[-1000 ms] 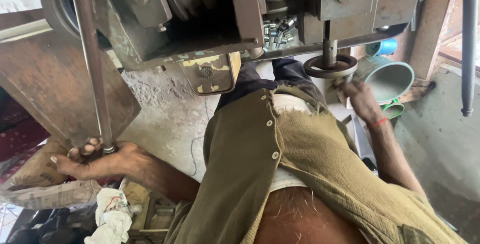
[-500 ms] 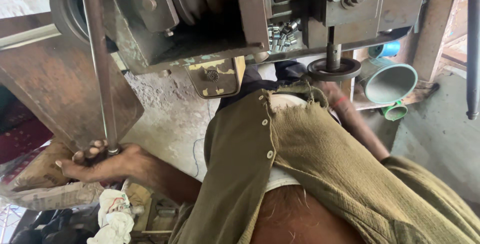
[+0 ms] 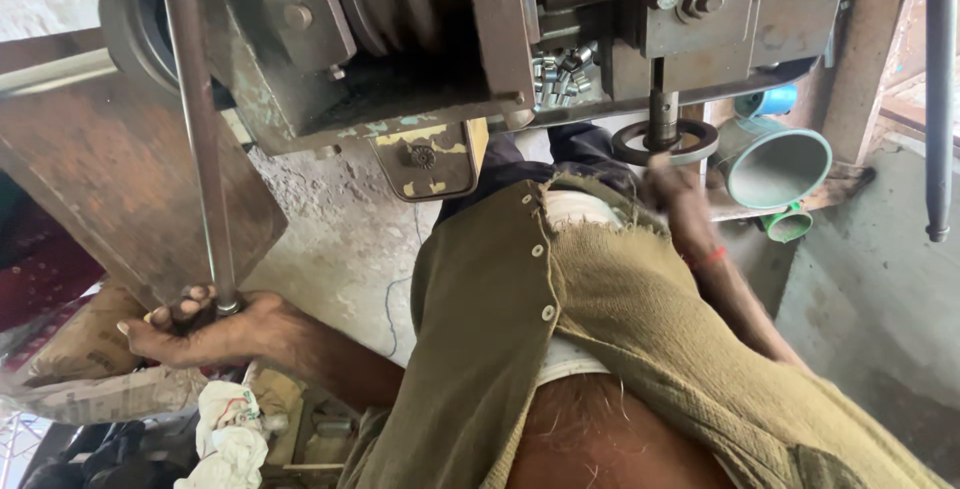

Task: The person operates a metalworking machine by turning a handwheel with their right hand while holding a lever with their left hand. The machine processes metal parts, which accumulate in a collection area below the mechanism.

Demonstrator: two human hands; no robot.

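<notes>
- Head view, looking down past an olive shirt (image 3: 620, 349) at a worn metal press machine (image 3: 480, 39) with grey, chipped paint.
- Long steel lever rod (image 3: 200, 139), thin, dull and straight, running from the top of the frame down to the left hand (image 3: 205, 329).
- Left hand closed around the lower end of the rod, fingers (image 3: 190, 299) wrapped over it, grimy with dirt.
- Dark flat metal ring (image 3: 690, 134) sitting around the upright spindle (image 3: 662, 114) under the machine head, on the right side.
- Right hand (image 3: 675, 184) blurred, raised just below the ring and touching or nearly touching its near edge; cannot tell whether open or closed.
- Red thread band on the right wrist, just behind that hand.
- Heap of small shiny metal sleeves (image 3: 560, 74) lying in a recess of the machine, left of the spindle and well above the right hand.
- Pale green funnel-shaped bucket (image 3: 775, 164) tipped on its side just right of the ring, with a blue cup (image 3: 770, 101) behind it.
- Rusty sheet-metal plate (image 3: 120, 189) leaning close behind the rod, leaving little room on the left.
- Sack (image 3: 90, 349) and a crumpled white rag (image 3: 230, 434) near the left hand, low in the frame.
- Rough concrete floor (image 3: 340, 239) open between the rod and the shirt.
- Second dark rod (image 3: 938, 99) hanging at the far right edge, well apart from both hands.
</notes>
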